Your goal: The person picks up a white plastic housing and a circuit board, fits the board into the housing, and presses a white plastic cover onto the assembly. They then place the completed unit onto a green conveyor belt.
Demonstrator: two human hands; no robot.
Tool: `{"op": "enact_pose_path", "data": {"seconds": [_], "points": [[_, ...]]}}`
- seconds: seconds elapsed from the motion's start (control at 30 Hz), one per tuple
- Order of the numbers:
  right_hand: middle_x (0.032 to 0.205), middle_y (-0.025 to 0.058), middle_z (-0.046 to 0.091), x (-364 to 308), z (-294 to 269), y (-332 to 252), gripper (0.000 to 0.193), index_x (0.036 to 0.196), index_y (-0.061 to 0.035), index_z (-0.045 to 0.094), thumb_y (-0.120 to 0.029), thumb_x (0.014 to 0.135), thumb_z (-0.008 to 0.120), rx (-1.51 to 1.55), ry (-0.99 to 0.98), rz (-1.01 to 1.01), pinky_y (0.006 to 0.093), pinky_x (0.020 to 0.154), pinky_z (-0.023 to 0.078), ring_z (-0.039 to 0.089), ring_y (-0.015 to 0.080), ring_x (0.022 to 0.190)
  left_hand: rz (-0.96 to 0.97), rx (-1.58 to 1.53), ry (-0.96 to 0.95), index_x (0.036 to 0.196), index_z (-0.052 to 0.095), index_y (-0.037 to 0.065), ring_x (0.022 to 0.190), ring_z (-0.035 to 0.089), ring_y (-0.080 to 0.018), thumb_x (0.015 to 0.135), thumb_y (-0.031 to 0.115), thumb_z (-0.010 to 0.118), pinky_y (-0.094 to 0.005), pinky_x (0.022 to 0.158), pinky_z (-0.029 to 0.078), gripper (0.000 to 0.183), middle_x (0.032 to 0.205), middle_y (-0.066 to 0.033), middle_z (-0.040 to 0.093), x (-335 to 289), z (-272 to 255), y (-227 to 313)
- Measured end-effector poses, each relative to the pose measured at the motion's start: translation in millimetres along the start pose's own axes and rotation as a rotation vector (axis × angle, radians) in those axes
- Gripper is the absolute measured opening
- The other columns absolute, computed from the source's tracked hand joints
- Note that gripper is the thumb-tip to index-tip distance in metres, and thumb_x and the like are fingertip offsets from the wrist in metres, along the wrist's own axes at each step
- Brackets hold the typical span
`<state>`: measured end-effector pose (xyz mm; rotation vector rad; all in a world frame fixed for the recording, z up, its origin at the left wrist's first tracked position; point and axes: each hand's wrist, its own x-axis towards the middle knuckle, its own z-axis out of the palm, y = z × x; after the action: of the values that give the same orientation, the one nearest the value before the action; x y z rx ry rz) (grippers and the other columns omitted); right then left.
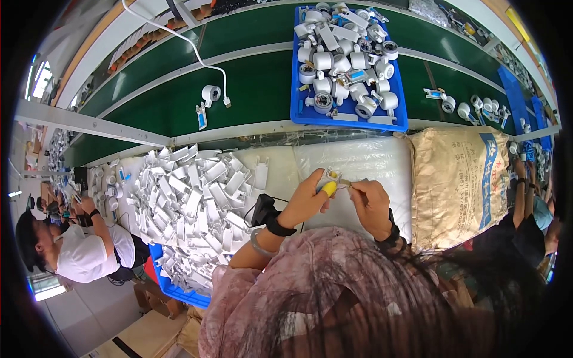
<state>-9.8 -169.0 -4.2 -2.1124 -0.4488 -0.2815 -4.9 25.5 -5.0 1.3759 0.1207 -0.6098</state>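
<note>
Over the workbench, my left hand [305, 200] is closed around a small white plastic part [330, 175]. Something bright yellow [329, 188] covers the tip of its thumb, like a finger cover. My right hand [371, 206] meets it from the other side, thumb and fingers pinched at the part's right end. What sits in that pinch is too small to make out. To the left of my hands lies a big heap of white plastic covers [197, 191], one of them [261, 173] apart at its right edge.
Beyond the bench, a blue tray [349, 121] full of white round-headed devices rests on a green conveyor [250, 98]. A white cable [197, 51] hangs near a loose device [210, 93]. Right stands a brown paper sack [447, 191]. A blue crate [185, 292] holds more covers; co-workers sit both sides.
</note>
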Motion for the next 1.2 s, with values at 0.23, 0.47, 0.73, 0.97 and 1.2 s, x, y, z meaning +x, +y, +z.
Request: {"op": "enact_pose_path", "data": {"seconds": [0.23,0.47,0.73,0.97,1.2], "points": [[0.084,0.0084,0.065,2,0,-2,0.023,0.097,-0.0058,0.064,0.004,0.077,0.070,0.076,-0.015,-0.119,0.0351,0.068,0.047,0.059,0.0272,0.075,0.121,-0.068,-0.006,0.122,0.043,0.002,0.066,0.052,-0.0109,0.094,0.002,0.044,-0.0254,0.057,0.045,0.027,0.087,-0.0065,0.056,-6,11,-8],[0.100,0.0120,0.056,-7,3,6,0.023,0.099,-0.0016,0.065,0.011,0.080,0.068,0.142,0.007,-0.118,0.0295,0.069,0.054,0.062,0.0218,0.084,0.184,-0.051,-0.078,0.121,0.044,0.002,0.072,0.052,-0.0106,0.093,0.005,0.045,-0.0248,0.061,0.044,0.028,0.092,-0.0057,0.055,-14,19,1],[0.097,0.0096,0.054,-6,4,11,0.023,0.098,-0.0026,0.066,0.011,0.080,0.069,0.155,0.022,-0.140,0.0266,0.066,0.054,0.058,0.0182,0.082,0.215,-0.019,-0.087,0.117,0.044,0.001,0.073,0.051,-0.0106,0.092,0.003,0.043,-0.0250,0.062,0.043,0.025,0.093,-0.0055,0.053,-14,21,-3],[0.093,0.0079,0.057,-5,4,11,0.024,0.097,-0.0040,0.068,0.009,0.077,0.072,0.153,0.028,-0.147,0.0300,0.069,0.049,0.056,0.0223,0.084,0.226,0.026,-0.076,0.116,0.045,0.002,0.074,0.050,-0.0105,0.092,0.006,0.044,-0.0253,0.064,0.043,0.024,0.094,-0.0052,0.054,-18,21,-1],[0.088,0.0062,0.060,-6,1,8,0.027,0.094,-0.0071,0.070,0.005,0.070,0.075,0.169,0.054,-0.134,0.0347,0.073,0.045,0.055,0.0254,0.084,0.518,0.149,-0.026,0.120,0.046,0.002,0.082,0.050,-0.0080,0.092,0.014,0.051,-0.0242,0.070,0.044,0.031,0.096,-0.0043,0.054,-14,29,-7]]}}
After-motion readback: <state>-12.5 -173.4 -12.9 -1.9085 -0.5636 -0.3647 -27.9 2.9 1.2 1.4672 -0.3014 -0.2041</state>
